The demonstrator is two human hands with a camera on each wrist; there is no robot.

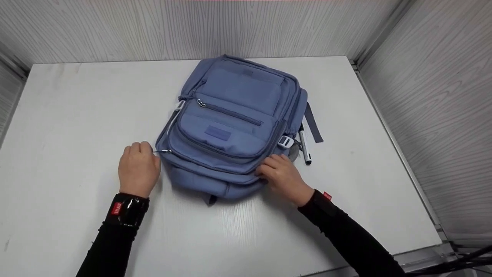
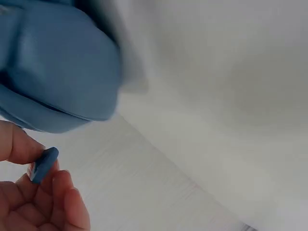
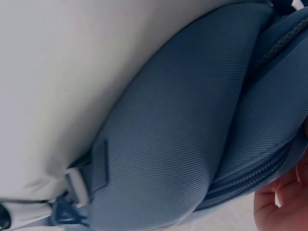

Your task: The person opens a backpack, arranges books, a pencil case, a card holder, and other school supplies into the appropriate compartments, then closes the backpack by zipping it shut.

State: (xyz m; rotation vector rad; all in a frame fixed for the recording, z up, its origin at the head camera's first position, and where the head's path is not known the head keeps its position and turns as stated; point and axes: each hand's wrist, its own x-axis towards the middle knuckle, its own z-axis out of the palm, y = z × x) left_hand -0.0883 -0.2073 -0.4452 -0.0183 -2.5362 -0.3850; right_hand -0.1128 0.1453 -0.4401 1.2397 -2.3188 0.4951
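A blue backpack [image 1: 230, 134] lies front side up on the white table. At its lower left, my left hand [image 1: 138, 167] pinches a zipper pull [image 2: 44, 165], a small blue tab between thumb and fingers. From the hand, the pull stretches to the metal slider [image 1: 169, 151] at the left end of the curved zipper. My right hand [image 1: 282, 177] grips the backpack's lower right edge with bent fingers. In the right wrist view, those fingers [image 3: 284, 197] are beside the zipper track [image 3: 245, 183], partly cut off by the frame edge.
A white marker with a black cap [image 1: 305, 146] lies along the backpack's right side, near a dark strap [image 1: 314, 123]. White buckles [image 1: 285, 142] sit on the bag's sides. Wood-patterned panels [image 1: 173, 30] stand behind the table [image 1: 77, 115] and on its sides.
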